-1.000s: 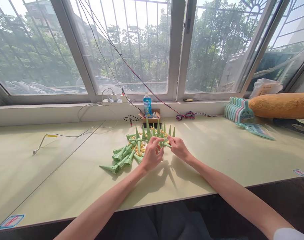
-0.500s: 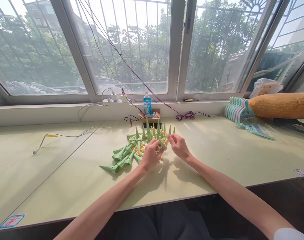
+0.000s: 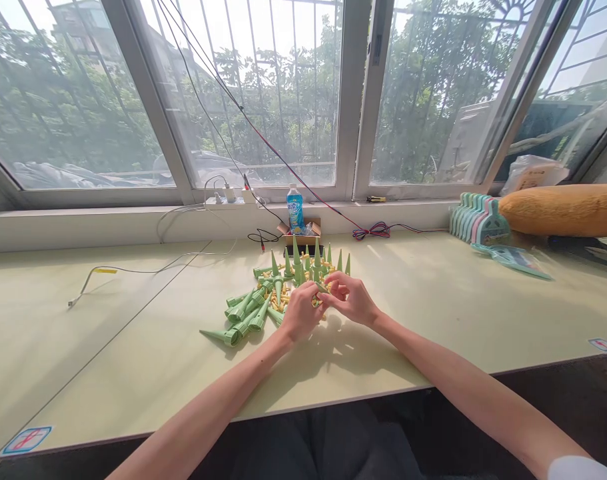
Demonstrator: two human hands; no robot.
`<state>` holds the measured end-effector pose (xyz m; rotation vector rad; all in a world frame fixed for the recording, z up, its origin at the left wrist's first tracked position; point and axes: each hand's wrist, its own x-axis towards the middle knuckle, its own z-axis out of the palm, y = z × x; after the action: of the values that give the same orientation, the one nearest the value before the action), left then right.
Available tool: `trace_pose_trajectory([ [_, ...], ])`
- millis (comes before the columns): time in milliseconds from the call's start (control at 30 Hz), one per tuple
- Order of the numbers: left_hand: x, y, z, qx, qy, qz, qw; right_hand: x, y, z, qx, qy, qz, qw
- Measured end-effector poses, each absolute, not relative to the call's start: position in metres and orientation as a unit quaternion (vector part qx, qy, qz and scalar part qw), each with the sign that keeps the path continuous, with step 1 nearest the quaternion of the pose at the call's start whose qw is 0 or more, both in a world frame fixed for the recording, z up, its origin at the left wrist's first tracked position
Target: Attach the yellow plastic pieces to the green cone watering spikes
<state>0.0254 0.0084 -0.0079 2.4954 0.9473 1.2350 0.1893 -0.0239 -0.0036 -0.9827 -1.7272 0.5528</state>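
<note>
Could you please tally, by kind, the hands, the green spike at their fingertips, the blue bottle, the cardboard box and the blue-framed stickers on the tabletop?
Left hand and right hand: 2
Green spike at the fingertips: 1
Blue bottle: 1
Cardboard box: 1
Blue-framed stickers: 2
Total: 7

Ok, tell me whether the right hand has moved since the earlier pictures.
Yes, slightly: judged against the blue bottle, the right hand has shifted leftward, its fingers closer to the left hand.
</note>
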Motion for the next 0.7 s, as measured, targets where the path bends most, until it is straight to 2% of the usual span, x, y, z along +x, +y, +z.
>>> trace_pose_trajectory([
  [233, 0.026, 0.009, -0.009, 0.848, 0.323, 0.407, 0.101, 0.190, -0.020, -0.008, -0.416, -0.732, 0.221, 0.491],
  [700, 0.024, 0.008, -0.006, 0.820, 0.326, 0.453, 0.129, 0.203, -0.008, -0.008, -0.509, -0.690, 0.103, 0.504],
])
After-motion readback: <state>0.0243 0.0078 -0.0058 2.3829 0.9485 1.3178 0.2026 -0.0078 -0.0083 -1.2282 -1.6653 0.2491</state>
